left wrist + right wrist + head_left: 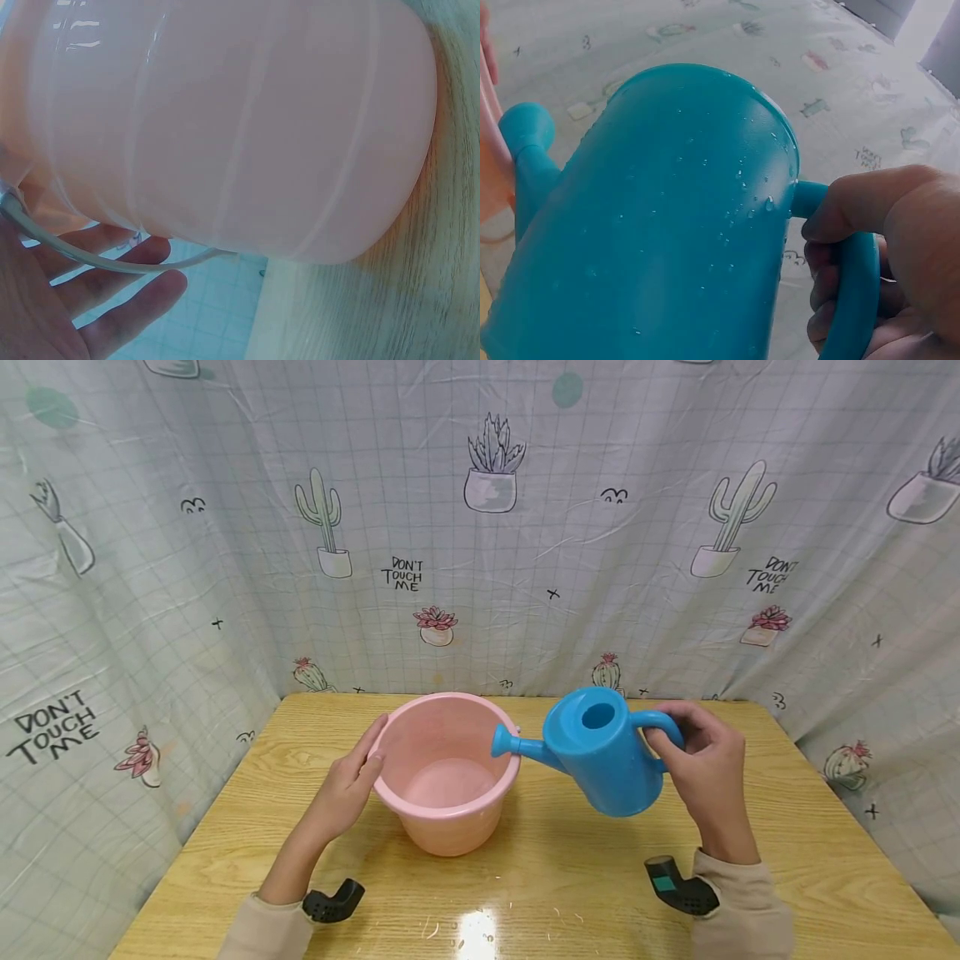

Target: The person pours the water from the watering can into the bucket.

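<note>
**Tipping a blue watering can toward a pink bucket**

My right hand [705,764] is gripping the curved handle of a blue watering can [603,762], fingers wrapped through the loop and thumb pressing on top. I am holding the can in the air, just to the right of the pink bucket [447,772], and tilting it so that its spout [517,746] is pointing down and reaching over the bucket's right rim. I judge the tilt is there to send water out of the spout and into the bucket. The right wrist view is showing small water drops clinging to the can's side; I cannot make out a stream leaving the spout.

My left hand [351,785] is resting flat against the bucket's left wall, fingers straight and together, fingertips reaching up to the rim. It is not gripping anything; I judge it is steadying the bucket so it stays put. The left wrist view is showing the bucket's thin wire bail [112,259] hanging down loosely across my fingers [127,289].

The bucket is standing upright in the middle of a wooden table [787,827]; its inside looks wet at the bottom. Behind the bucket, and on both sides of it, a cactus-print curtain [480,527] is hanging as a backdrop.
</note>
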A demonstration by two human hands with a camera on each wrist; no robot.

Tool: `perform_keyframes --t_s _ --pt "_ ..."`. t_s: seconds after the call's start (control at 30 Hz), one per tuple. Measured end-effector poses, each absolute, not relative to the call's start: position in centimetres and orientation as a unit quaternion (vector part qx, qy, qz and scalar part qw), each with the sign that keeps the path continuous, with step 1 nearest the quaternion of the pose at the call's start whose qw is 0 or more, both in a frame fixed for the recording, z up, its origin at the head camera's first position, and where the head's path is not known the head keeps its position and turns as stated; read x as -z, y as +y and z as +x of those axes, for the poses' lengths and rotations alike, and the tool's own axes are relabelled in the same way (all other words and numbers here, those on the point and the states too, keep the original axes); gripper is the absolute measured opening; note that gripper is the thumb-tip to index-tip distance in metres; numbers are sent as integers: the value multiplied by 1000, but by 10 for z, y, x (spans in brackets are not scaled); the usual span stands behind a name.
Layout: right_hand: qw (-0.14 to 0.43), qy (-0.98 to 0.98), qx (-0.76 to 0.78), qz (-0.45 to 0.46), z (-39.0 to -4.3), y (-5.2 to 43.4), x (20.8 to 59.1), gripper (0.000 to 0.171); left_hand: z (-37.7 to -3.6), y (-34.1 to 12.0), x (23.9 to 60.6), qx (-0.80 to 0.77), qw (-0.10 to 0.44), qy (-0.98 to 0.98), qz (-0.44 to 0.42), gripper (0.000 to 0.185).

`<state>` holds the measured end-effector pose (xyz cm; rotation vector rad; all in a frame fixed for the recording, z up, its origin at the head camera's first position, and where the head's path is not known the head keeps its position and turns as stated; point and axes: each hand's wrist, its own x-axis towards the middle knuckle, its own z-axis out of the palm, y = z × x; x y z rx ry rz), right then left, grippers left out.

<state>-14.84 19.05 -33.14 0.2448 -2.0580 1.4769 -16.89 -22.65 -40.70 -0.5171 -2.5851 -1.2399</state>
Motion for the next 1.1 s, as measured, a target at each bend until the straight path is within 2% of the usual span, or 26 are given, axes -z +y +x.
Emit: perform_keyframes --t_s 0.67,1.1 --pt "245 -792 -550 103 -147 198 330 23 -167 -225 405 425 111 -882 -172 51" --pt "243 -791 -551 110 -146 198 327 24 -167 -225 405 426 109 -881 -173 52"
